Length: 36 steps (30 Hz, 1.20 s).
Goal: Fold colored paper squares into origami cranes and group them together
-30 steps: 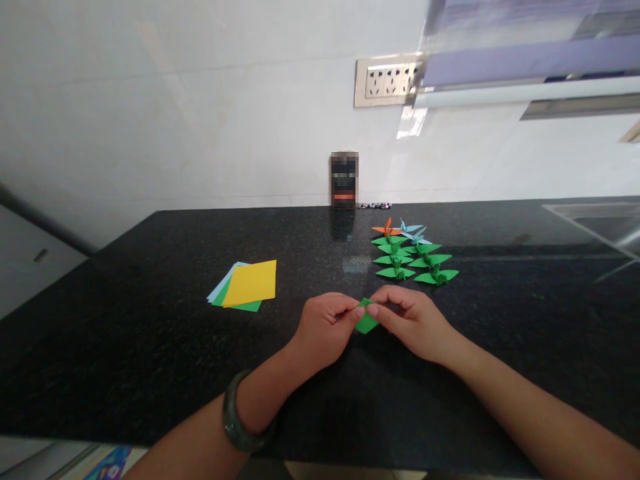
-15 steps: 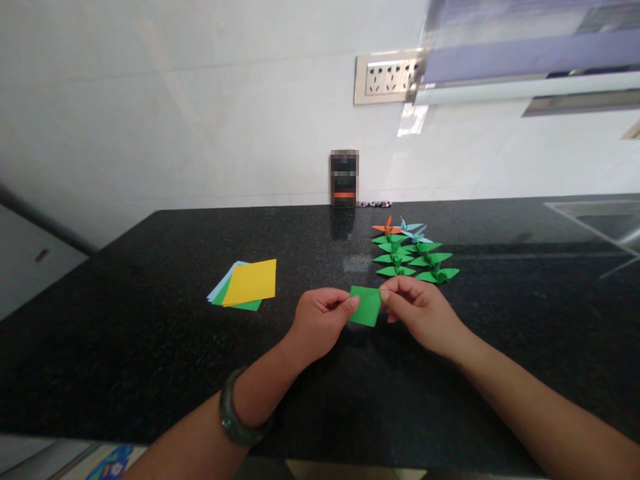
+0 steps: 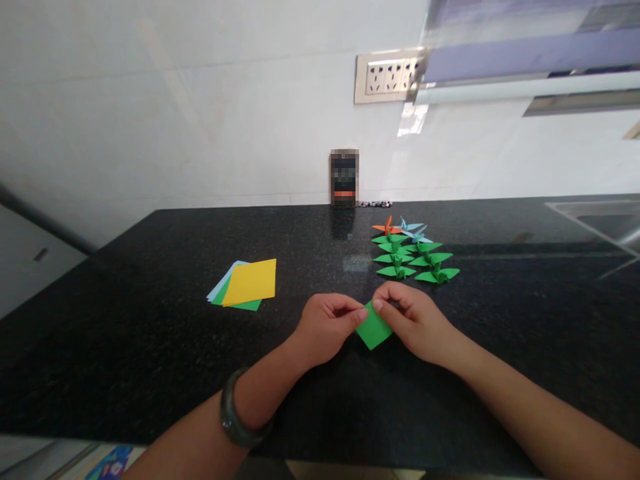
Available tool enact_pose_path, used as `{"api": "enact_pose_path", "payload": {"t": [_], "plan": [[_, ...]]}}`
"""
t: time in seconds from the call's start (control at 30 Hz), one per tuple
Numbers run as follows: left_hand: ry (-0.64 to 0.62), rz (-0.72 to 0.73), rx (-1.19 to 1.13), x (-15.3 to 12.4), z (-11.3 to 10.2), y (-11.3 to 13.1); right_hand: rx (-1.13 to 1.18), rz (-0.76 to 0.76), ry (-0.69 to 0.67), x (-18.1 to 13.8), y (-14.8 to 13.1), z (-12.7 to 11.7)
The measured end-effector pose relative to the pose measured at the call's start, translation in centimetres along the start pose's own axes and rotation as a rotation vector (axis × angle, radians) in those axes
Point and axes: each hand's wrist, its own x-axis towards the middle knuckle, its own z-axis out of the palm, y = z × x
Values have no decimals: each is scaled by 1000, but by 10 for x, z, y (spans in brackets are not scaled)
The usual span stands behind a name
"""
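Observation:
A small folded green paper (image 3: 373, 329) is held just above the black countertop (image 3: 150, 347), turned like a diamond. My left hand (image 3: 327, 327) pinches its left corner between thumb and forefinger. My right hand (image 3: 413, 319) pinches its upper right edge, fingers curled. A dark bangle sits on my left wrist. Beyond my right hand lie several finished paper cranes (image 3: 410, 257), mostly green, with an orange and a light blue one at the back.
A stack of flat paper sheets (image 3: 246, 285), yellow on top of green and light blue, lies left of my hands. A small dark box (image 3: 344, 178) stands against the white wall. A socket strip (image 3: 387, 79) is on the wall; a sink edge (image 3: 595, 220) shows far right.
The green paper was spread flat as a rectangle between both hands half a second ago; now it is turned to a diamond and my hands are closer together and slightly lower.

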Motion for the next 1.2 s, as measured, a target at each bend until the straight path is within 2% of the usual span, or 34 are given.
{"api": "enact_pose_path", "payload": {"t": [0.2, 0.4, 0.5, 0.63, 0.7, 0.8, 0.9, 0.97, 1.13, 1.2], "plan": [[77, 19, 9, 1, -1, 0, -171, 14, 59, 1, 4, 3], [53, 5, -25, 0, 0, -3, 92, 47, -5, 2, 3, 4], [69, 16, -15, -1, 1, -3, 116, 61, -29, 1, 1, 5], [153, 27, -3, 2, -4, -3, 133, 72, -91, 1, 7, 3], [241, 26, -4, 6, -10, -4, 120, 91, -121, 2, 10, -1], [330, 13, -84, 10, -15, -6, 150, 172, -80, 5, 12, -5], [281, 1, -131, 10, -12, -6, 319, 219, -46, 6, 9, -3], [198, 4, -127, 7, -7, -5, 380, 226, -92, 4, 7, 2], [55, 24, -22, 0, 1, 0, 295, 177, -180, -1, 7, 12], [48, 52, 81, -1, 1, 2, 301, 155, -197, -2, 6, 14]]}}
